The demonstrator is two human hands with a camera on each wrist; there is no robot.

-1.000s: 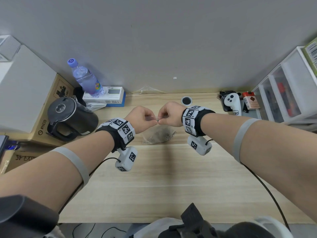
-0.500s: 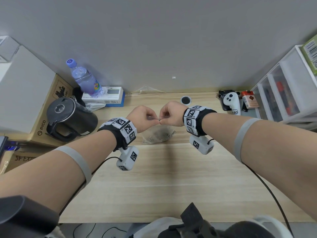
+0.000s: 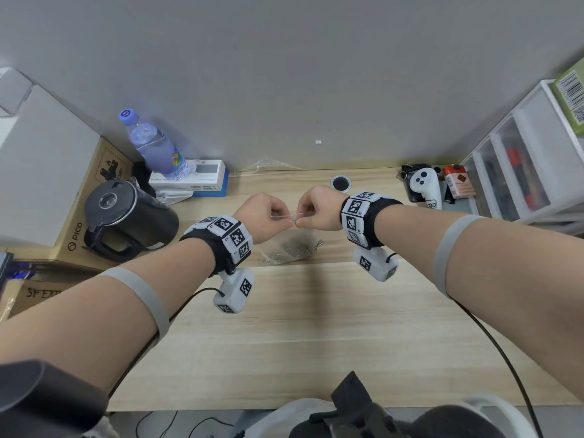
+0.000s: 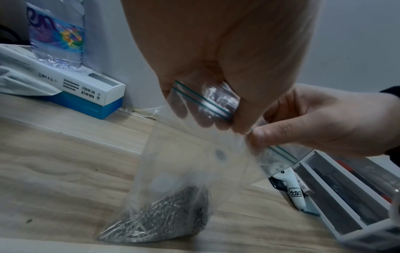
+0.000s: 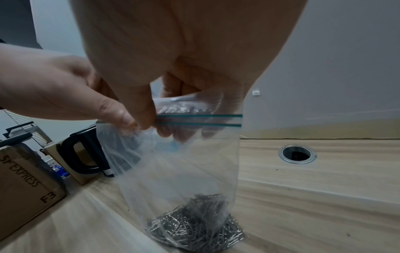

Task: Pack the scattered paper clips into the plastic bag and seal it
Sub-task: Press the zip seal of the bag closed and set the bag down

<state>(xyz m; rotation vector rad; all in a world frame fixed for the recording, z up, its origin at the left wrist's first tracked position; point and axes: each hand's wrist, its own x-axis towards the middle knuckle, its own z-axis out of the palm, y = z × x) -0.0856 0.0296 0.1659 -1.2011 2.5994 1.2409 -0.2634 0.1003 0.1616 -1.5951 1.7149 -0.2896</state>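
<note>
1. The left hand (image 3: 260, 216) pinches the top seal strip of the plastic bag (image 5: 179, 164).
2. The right hand (image 3: 319, 211) pinches the same strip, thumbs nearly touching.
3. The paper clips (image 5: 194, 224) lie heaped at the bag bottom, resting on the table (image 3: 316, 327).

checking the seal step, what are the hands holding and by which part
Both the left hand and right hand pinch the plastic bag at its top zip strip, thumbs nearly touching.

The plastic bag (image 5: 179, 164) is thin, clear, glossy film; the paper clips (image 5: 194, 227) inside are shiny silver metal. The bench (image 3: 300, 327) is pale matt wood grain.
</note>
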